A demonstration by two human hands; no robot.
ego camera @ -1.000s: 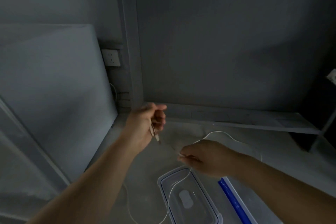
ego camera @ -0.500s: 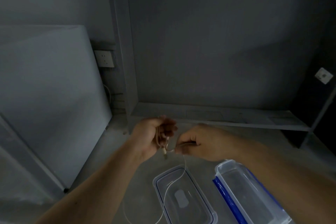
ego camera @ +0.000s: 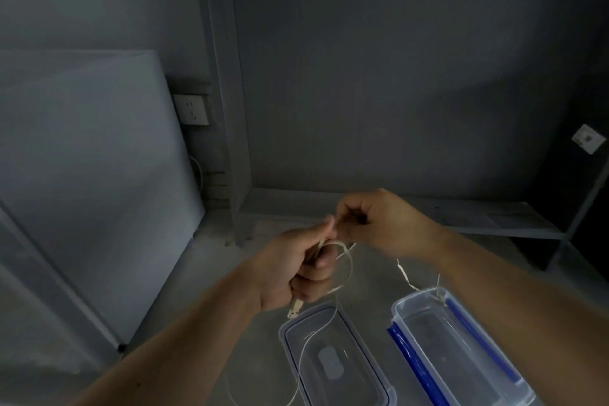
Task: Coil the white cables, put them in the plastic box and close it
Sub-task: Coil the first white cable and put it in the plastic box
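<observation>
Thin white cable (one loop), left hand gripping

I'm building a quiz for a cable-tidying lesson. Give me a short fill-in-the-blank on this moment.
1. The left hand grips loops of a ____ cable.
2. The plastic box has ____ clips.
3. The lid lies to the ____ of the box.
4. The box holds ____ coiled cables so far.

Missing words: white; blue; left; no
</observation>
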